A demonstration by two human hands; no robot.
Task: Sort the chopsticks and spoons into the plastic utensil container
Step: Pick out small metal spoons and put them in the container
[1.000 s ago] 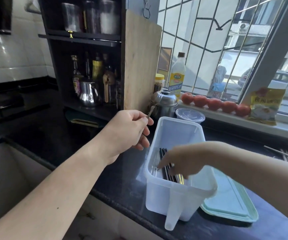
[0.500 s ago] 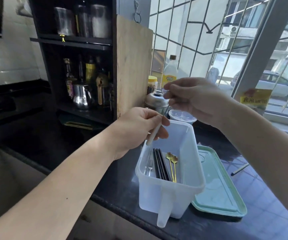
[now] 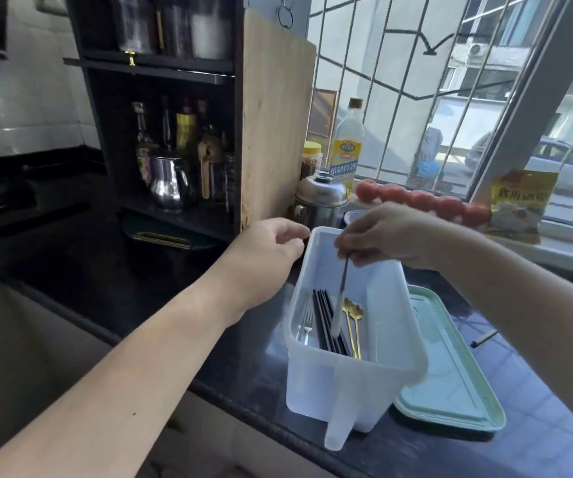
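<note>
A translucent white plastic utensil container (image 3: 395, 370) stands on the dark counter. Inside lie forks (image 3: 306, 326), black chopsticks (image 3: 326, 322) and gold spoons (image 3: 353, 319). My right hand (image 3: 386, 238) hovers over the container's far end and pinches the top of a thin utensil with a white handle (image 3: 339, 298), which hangs down into the container. My left hand (image 3: 267, 257) is just left of the container's far corner, fingers loosely curled, holding nothing.
A pale green lid (image 3: 450, 374) lies right of the container. A steel pot (image 3: 319, 201), oil bottle (image 3: 346, 146) and tomatoes (image 3: 426, 201) sit behind. A wooden board (image 3: 274, 132) leans on the dark shelf. A sink (image 3: 9, 339) is at left. One loose stick (image 3: 484, 338) lies on the counter.
My left hand let go of the white-handled utensil and drew back to the left. My right hand took it and lowered it into the container.
</note>
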